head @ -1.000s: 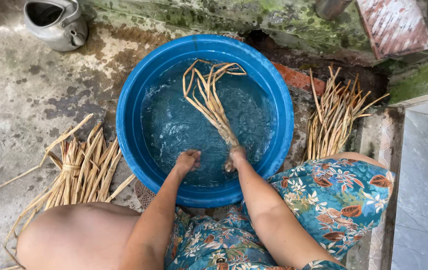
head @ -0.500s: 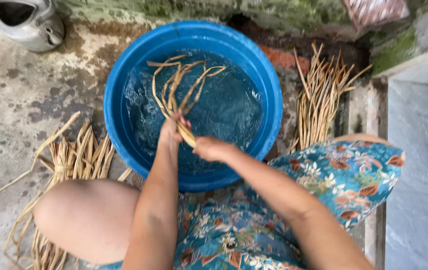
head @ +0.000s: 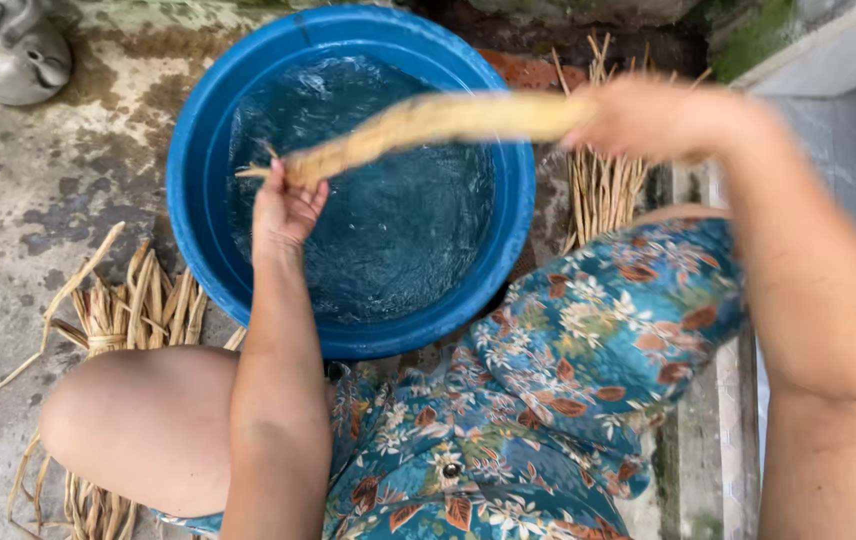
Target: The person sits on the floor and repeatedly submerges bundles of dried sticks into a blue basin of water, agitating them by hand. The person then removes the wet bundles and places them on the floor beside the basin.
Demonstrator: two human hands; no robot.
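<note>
Reeds (head: pixel 428 125) in one wet bundle, stretched level above the basin (head: pixel 198 200). Left hand (head: pixel 286 205) pinches one end; right hand (head: pixel 648 118) closed round the other (blurred). Looks light, pliant, slick; best held near both ends. Dry stalks (head: pixel 138 310) on floor.

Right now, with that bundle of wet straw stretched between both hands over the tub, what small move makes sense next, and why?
Probably slide the left hand along the straw bundle toward the right hand, wringing it. The bundle is held taut above the blue basin, so squeezed water would fall back in.
</note>
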